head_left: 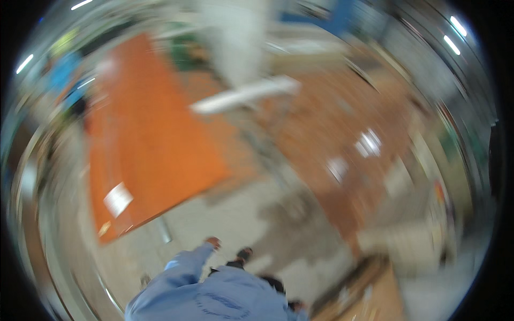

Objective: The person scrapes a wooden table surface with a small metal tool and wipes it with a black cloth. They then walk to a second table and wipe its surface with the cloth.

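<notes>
My left hand (213, 243) hangs at the end of a light blue sleeve, above the grey floor (235, 214). It is small and smeared, so its fingers cannot be made out. My right hand (296, 306) shows only partly at the lower edge, beside my body. What either hand holds, if anything, does not show. The nearest thing ahead of the left hand is a table with a glossy orange top (155, 139). A white sheet of paper (118, 199) lies near its front corner. Close to my right hand is a brown wooden board or bench (383, 297).
A wide brown surface (332, 139) with bright reflections stretches across the right. Between it and the orange tabletop stands a white pillar (241, 43), with a long white piece (246, 94) in front. Pale boxes or boards (401, 241) stand at right. Someone in blue (64, 72) is at the far left.
</notes>
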A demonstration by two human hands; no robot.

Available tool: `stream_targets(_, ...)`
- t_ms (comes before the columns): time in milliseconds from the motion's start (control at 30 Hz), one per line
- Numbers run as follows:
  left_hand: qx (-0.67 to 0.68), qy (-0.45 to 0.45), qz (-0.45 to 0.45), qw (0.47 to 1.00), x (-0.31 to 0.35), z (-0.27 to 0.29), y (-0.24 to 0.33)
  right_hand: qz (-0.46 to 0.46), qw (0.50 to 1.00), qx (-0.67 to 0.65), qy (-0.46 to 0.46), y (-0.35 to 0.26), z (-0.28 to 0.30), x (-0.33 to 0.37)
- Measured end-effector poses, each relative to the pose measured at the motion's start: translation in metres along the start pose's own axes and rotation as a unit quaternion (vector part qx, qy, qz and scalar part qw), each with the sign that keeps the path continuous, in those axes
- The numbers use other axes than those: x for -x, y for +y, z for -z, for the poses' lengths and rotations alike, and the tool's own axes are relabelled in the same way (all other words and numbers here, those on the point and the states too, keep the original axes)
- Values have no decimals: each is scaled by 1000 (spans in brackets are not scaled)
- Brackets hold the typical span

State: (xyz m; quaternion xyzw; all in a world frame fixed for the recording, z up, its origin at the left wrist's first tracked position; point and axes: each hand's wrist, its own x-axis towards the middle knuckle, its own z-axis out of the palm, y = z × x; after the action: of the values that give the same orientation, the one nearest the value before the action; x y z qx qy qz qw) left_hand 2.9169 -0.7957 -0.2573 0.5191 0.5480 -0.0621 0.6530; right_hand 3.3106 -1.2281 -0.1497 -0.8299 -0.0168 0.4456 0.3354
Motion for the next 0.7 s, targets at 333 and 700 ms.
stream_targets(333,49,62,260,962,-86,-45,176,-101,980,-56,164,10,50,-70)
stream_targets(700,-64,21,102,993,-135,-265,416,-210,969,-11,131,58,180,-227)
